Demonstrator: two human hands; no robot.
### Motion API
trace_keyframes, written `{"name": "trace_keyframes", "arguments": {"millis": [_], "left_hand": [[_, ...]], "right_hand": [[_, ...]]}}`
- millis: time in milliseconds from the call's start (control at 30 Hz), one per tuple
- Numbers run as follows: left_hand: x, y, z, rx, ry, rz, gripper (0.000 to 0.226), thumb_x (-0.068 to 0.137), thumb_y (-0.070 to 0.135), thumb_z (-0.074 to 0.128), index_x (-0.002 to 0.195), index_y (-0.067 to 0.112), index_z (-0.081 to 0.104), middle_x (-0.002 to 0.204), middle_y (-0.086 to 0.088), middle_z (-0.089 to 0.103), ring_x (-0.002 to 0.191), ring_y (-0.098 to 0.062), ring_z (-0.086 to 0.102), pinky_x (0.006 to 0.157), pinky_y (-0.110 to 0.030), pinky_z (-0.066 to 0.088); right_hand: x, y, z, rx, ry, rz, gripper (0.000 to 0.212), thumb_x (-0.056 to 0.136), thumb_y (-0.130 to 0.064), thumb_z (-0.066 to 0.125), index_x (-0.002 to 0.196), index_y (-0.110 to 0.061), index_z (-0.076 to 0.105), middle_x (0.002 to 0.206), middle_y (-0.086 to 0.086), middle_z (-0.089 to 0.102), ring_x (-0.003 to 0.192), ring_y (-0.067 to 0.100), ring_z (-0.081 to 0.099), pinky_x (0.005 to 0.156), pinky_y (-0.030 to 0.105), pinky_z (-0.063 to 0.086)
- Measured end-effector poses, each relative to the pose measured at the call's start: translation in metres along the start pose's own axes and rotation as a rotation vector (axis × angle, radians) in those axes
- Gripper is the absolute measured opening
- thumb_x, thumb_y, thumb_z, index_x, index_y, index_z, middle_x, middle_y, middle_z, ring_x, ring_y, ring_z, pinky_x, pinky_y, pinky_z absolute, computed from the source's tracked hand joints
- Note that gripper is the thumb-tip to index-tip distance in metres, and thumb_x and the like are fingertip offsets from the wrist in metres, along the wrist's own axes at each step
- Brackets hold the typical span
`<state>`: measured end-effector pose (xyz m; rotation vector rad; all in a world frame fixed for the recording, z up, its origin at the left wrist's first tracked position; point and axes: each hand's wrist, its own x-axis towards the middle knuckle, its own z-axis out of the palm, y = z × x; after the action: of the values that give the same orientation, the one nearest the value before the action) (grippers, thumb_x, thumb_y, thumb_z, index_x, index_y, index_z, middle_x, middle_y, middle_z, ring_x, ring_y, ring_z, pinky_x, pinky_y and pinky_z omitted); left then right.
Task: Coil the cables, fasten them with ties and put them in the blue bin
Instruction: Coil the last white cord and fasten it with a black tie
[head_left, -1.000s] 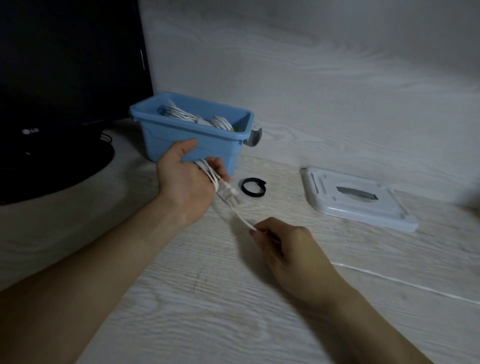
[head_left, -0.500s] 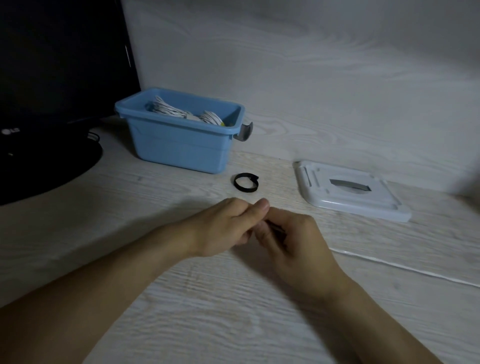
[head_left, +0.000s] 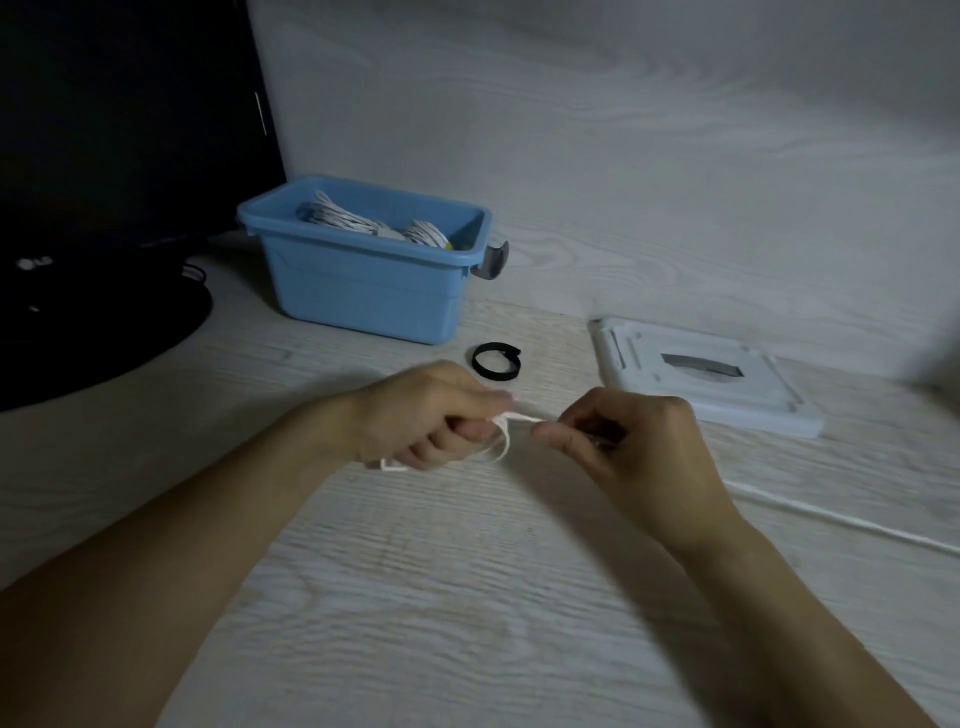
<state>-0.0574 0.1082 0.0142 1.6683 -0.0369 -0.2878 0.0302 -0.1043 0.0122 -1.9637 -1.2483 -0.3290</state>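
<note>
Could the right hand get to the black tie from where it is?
Probably yes, once free: the black tie lies bare on the desk just beyond both hands, nothing between. But the right hand now pinches the white cable.

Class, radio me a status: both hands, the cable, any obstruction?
Left hand and right hand gripping white cable, first loop formed. Black tie unused by blue bin. Nothing obstructing.

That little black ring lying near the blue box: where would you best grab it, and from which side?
Pinch the black tie from above, at the flat tab sticking out on its right. It lies flat on the table as an open loop, with bare space around it, so probably nothing blocks a downward reach.
</note>
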Motion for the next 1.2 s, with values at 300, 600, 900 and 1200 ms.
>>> {"name": "trace_keyframes", "arguments": {"millis": [300, 600, 900, 1200], "left_hand": [[-0.021, 0.011, -0.055, -0.786, 0.321, 0.350, 0.038, 0.087, 0.033, 0.045, 0.050, 0.025, 0.038, 0.042, 0.009, 0.018, 0.035, -0.009, 0.012, 0.034, -0.023, 0.015], [-0.004, 0.013, -0.025, -1.005, 0.525, 0.433, 0.028, 0.098, 0.033, 0.042, 0.095, 0.007, 0.051, 0.072, -0.002, 0.046, 0.058, -0.014, 0.040, 0.069, -0.029, 0.037], [0.004, -0.001, 0.015, 0.070, 0.446, 0.218, 0.037, 0.101, 0.037, 0.045, 0.107, 0.004, 0.062, 0.077, -0.009, 0.061, 0.067, -0.018, 0.054, 0.065, -0.033, 0.044], [-0.006, 0.009, 0.032, 0.230, 0.256, 0.199, 0.056, 0.105, 0.035, 0.034, 0.081, -0.005, 0.066, 0.044, 0.009, 0.034, 0.039, -0.005, 0.027, 0.042, -0.018, 0.025]], "right_hand": [[0.001, 0.024, 0.002, -0.082, -0.009, 0.142, 0.020, 0.102, -0.027, 0.051, 0.115, -0.022, 0.066, 0.065, -0.009, 0.062, 0.061, 0.008, 0.060, 0.059, 0.023, 0.047], [-0.008, -0.001, 0.034, -0.030, -0.330, -0.028, 0.018, 0.096, -0.038, 0.057, 0.097, -0.026, 0.070, 0.084, -0.008, 0.057, 0.072, 0.008, 0.057, 0.068, 0.025, 0.048], [-0.008, -0.022, 0.035, 0.171, -0.256, -0.160, 0.025, 0.097, -0.010, 0.057, 0.114, -0.018, 0.073, 0.093, -0.013, 0.057, 0.087, 0.000, 0.057, 0.079, 0.011, 0.041], [-0.002, -0.010, 0.017, 0.297, 0.186, 0.029, 0.018, 0.077, -0.029, 0.083, 0.082, -0.019, 0.068, 0.070, -0.002, 0.061, 0.056, 0.016, 0.052, 0.053, 0.025, 0.042]]}}
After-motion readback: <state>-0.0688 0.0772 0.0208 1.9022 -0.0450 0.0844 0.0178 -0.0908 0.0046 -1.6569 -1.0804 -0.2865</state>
